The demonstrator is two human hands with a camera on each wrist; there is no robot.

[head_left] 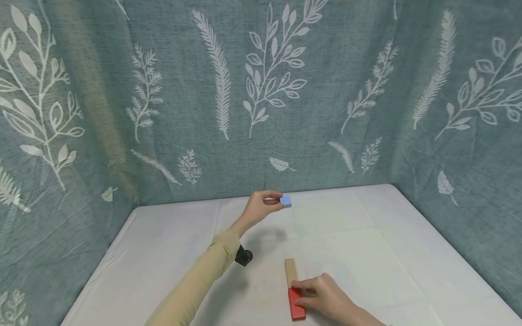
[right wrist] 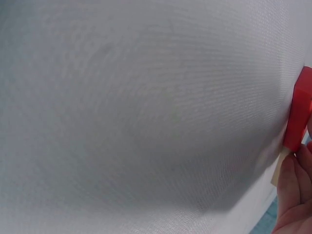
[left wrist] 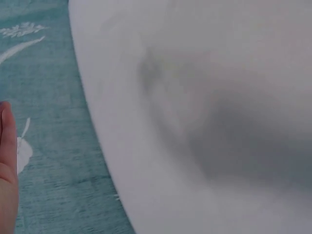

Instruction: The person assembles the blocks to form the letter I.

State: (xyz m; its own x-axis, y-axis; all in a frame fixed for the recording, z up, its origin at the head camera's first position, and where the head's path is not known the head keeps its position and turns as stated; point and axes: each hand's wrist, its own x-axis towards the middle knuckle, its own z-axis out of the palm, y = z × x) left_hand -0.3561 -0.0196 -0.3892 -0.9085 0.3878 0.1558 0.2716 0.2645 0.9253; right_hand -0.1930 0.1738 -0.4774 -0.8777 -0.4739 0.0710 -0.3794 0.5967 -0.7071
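Observation:
Out over the far part of the table, my left hand point(head_left: 257, 209) pinches a small blue block point(head_left: 286, 202) between thumb and fingers. The hand's shadow falls on the cloth nearer to me. In the left wrist view only the edge of that hand point(left wrist: 8, 170) shows, and the block is hidden. Close to the front, my right hand point(head_left: 327, 298) grips a red block point(head_left: 297, 311) from its right side. A flat, tan wooden block point(head_left: 290, 270) lies end to end with the red one, pointing away from me. The right fingertips sit where the two blocks meet.
A white cloth covers the table point(head_left: 367, 253). Green-blue curtains point(head_left: 171, 113) with white leaf prints hang behind it and along both sides. A black device point(head_left: 244, 256) sticks out by the left forearm, above the table.

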